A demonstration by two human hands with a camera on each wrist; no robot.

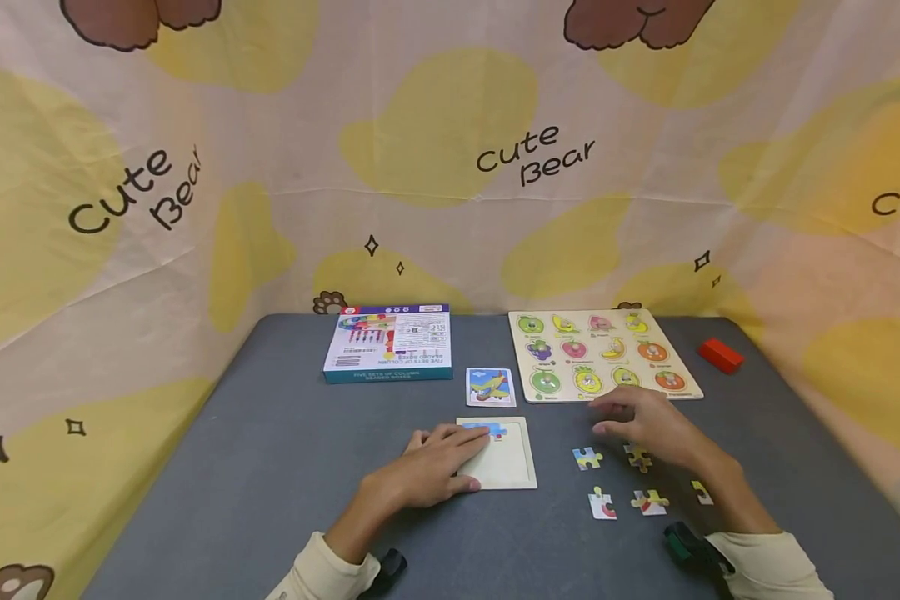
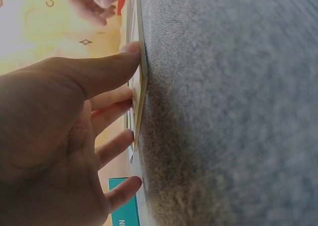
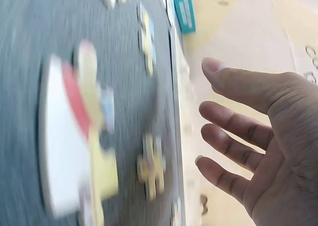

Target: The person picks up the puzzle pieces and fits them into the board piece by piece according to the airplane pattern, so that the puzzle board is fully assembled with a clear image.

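Note:
My left hand (image 1: pixel 435 467) rests on the left side of a small cream puzzle tray (image 1: pixel 512 467), its thumb on the near edge and its fingers spread over the top. A blue jigsaw piece (image 1: pixel 498 430) lies inside along the tray's far edge, partly under my fingertips. In the left wrist view my thumb touches the rim of the tray (image 2: pixel 141 82). Holding nothing, my right hand (image 1: pixel 656 425) hovers above the table with loosely bent fingers, just beyond a yellow jigsaw piece (image 1: pixel 637 457). In the right wrist view no piece touches those fingers (image 3: pixel 226 117).
More loose jigsaw pieces lie right of the tray, among them a blue-yellow one (image 1: pixel 587 458) and a red-white one (image 1: pixel 602 504). Behind stand an airplane picture card (image 1: pixel 491 387), a bead box (image 1: pixel 387 346), a fruit board (image 1: pixel 581 400) and a red block (image 1: pixel 721 356).

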